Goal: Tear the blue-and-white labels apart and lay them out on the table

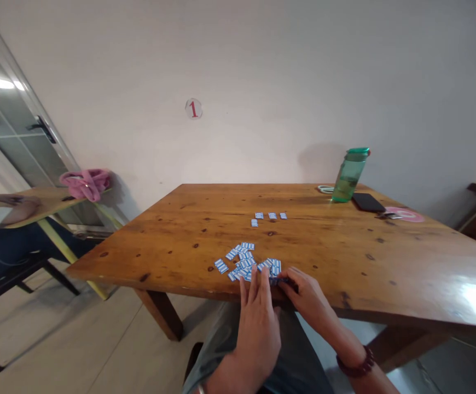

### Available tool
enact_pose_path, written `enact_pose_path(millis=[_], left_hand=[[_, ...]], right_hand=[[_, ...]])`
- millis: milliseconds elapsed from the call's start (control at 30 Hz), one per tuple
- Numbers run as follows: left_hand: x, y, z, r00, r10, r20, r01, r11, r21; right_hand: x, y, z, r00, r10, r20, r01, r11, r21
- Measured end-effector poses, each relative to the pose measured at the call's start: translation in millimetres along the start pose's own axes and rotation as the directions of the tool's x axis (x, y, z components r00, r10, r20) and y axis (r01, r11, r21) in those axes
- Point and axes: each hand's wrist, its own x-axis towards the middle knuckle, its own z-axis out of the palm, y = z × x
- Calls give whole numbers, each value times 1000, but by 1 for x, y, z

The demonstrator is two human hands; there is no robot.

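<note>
Small white-and-blue striped cards (245, 262) lie in a loose, overlapping pile near the front edge of the wooden table (205, 219). My left hand (259, 323) reaches over the near side of this pile, fingers stretched out and tips resting on the cards. To its right, my right hand (308, 298) is closed at the table edge. Its thumb and fingers pinch what looks like a small card, seen nearly edge-on and dark; my fingers partly hide it. Farther back, several more striped cards (272, 215) lie singly, apart from the pile.
A green water bottle (348, 175), a black phone (368, 202), a white coiled cable (325, 189), keys (389, 215) and a pink round sticker (408, 214) are at the back right. On the left, another person's arm (16, 207) rests on a second table with a pink cloth (86, 183).
</note>
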Motion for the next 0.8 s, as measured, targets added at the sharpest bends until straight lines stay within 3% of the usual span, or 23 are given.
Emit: enact_pose_path(millis=[133, 267, 533, 667, 800], left_hand=[[4, 0, -2, 995, 99, 14, -100, 987, 123], [4, 0, -3, 990, 122, 67, -131, 978, 160], [2, -5, 2, 995, 102, 14, -103, 986, 129], [-1, -6, 5, 999, 3, -51, -2, 999, 34], [-4, -6, 6, 998, -58, -14, 58, 998, -28]], right_hand=[[0, -2, 0, 1000, 3, -1, -3, 1000, -6], [0, -2, 0, 1000, -3, 1, 3, 1000, -7], [1, -4, -1, 1000, -4, 0, 4, 1000, -13], [1, -4, -1, 1000, -3, 1, 3, 1000, -12], [0, -3, -1, 1000, 2, 1, -2, 1000, -15]])
